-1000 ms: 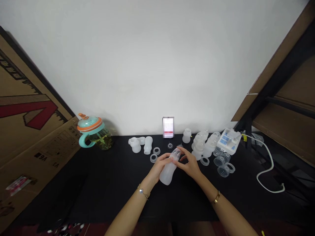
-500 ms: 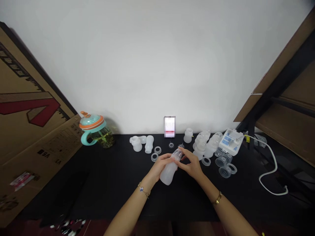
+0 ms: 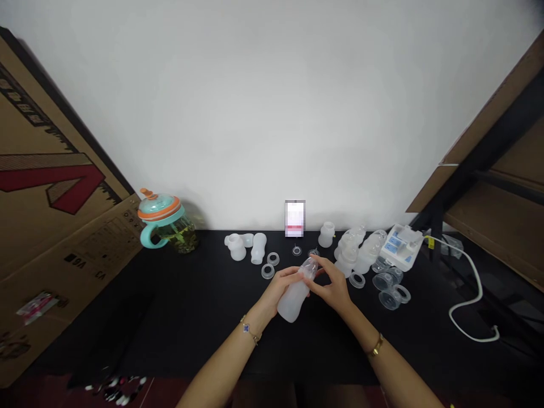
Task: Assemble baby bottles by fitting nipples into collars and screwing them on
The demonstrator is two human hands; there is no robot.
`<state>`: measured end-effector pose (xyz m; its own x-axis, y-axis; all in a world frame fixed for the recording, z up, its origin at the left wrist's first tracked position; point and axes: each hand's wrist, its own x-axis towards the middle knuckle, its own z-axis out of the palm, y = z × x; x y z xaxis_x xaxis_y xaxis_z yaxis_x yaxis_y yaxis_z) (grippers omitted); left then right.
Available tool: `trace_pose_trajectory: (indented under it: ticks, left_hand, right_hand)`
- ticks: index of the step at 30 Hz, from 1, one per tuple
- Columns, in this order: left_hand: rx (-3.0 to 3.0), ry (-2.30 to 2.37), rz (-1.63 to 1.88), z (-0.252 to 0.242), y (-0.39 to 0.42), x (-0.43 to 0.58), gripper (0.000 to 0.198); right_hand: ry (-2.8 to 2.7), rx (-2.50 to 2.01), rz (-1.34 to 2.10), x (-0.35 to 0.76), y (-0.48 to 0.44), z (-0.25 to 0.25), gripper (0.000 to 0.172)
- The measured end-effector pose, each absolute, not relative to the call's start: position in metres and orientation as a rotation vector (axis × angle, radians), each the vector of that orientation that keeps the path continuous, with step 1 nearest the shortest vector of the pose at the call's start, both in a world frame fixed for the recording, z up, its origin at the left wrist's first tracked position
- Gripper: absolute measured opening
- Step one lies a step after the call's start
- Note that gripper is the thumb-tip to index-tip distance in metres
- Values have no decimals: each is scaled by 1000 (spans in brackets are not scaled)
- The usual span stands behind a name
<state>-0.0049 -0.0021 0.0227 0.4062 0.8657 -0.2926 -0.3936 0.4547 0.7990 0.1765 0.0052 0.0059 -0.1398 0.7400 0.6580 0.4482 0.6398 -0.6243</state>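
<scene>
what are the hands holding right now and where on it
Both hold one frosted white bottle, tilted above the black table. The left hand wraps its body; the right hand grips the clear top end.

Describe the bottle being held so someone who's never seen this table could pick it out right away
On the black table, look just in front of the small pixelated white card standing against the wall. There the left hand and right hand hold a frosted white bottle, tilted away. Unlike the bottles clustered at right, it is off the table and in hands.
</scene>
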Motion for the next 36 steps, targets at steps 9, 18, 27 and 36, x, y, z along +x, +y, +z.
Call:
trace_pose_trajectory:
  ticks: [9, 18, 27, 36]
  left_hand:
    - [710, 772, 864, 22, -1, -3, 41]
    - [725, 735, 839, 15, 0, -4, 44]
    - [723, 733, 823, 14, -3, -2, 42]
    - [630, 762, 800, 13, -1, -6, 42]
  right_hand:
    - [-1769, -969, 233, 178, 1, 12, 47]
    - [-1766, -927, 180, 179, 1, 13, 48]
    - [-1759, -952, 192, 180, 2, 10, 48]
    - [-1753, -921, 399, 178, 6, 8, 61]
